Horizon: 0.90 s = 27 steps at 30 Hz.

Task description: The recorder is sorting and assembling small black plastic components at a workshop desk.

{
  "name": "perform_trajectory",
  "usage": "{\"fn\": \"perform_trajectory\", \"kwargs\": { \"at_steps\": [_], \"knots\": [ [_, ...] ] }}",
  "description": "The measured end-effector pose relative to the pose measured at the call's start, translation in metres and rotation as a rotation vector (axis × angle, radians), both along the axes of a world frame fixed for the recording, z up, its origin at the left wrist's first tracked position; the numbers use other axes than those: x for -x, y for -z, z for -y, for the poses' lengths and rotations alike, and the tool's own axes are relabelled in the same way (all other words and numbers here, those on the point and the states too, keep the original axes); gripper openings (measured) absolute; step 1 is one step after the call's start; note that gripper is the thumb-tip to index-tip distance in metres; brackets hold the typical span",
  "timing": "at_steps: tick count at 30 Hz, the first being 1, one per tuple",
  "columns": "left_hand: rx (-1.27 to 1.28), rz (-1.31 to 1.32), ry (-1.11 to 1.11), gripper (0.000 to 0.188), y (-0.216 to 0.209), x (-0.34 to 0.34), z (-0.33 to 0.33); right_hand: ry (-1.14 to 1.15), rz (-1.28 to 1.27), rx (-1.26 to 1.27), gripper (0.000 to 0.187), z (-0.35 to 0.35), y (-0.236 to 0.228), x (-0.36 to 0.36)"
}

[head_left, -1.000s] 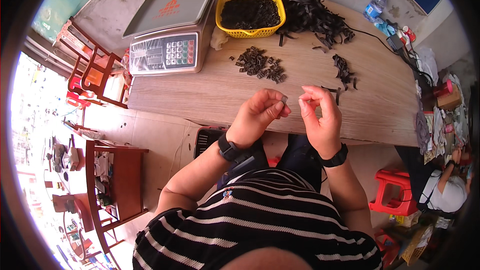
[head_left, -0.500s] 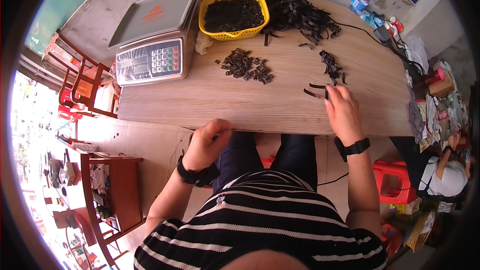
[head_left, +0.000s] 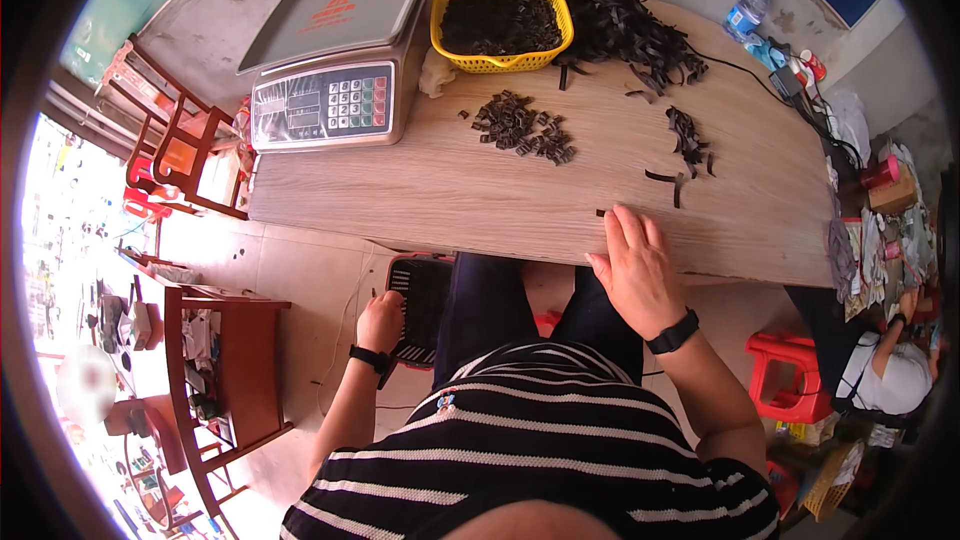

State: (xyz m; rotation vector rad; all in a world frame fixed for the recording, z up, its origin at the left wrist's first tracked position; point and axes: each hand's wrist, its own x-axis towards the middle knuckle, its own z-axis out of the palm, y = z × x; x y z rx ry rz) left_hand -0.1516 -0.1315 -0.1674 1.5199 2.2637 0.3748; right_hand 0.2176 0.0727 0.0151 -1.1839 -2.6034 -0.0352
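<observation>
My right hand [head_left: 640, 265] lies on the near edge of the table, fingers stretched out and slightly apart. A short black strip [head_left: 600, 212] pokes out beside its fingertips. Beyond it lie two loose black strips [head_left: 662, 178] and a small pile of strips [head_left: 687, 135]. My left hand [head_left: 380, 322] hangs below the table edge with its fingers curled closed, next to a dark basket with a reddish rim [head_left: 415, 258]. Whatever it may hold is hidden. Small folded black pieces [head_left: 520, 128] form a heap in the middle of the table.
A yellow basket [head_left: 502, 63] full of black pieces stands at the back, beside a big heap of black strips [head_left: 625, 30]. On the left is a weighing scale [head_left: 325, 105]. A water bottle [head_left: 748, 10] and cables are at the back right. A red stool [head_left: 785, 375] stands to the right.
My left hand has dropped from the table edge to beside the dark basket, which now shows. My right hand has drawn back from the loose strips toward the near edge. The view has shifted slightly.
</observation>
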Motion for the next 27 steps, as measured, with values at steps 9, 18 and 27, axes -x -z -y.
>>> {"fn": "perform_trajectory", "kwargs": {
  "at_steps": [9,18,27],
  "knots": [
    [-0.525,0.070,0.344,0.027,-0.156,-0.081,-0.071,-0.053,-0.073,-0.029,0.054,0.007,0.008,-0.003],
    [-0.379,-0.250,0.398,0.048,-0.213,-0.129,-0.202,-0.044,-0.067,-0.032,0.055,0.006,0.004,-0.006],
    [-0.283,-0.316,0.459,0.051,-0.205,-0.137,-0.171,-0.038,-0.113,-0.006,0.059,0.005,0.010,-0.008]
  ]
}}
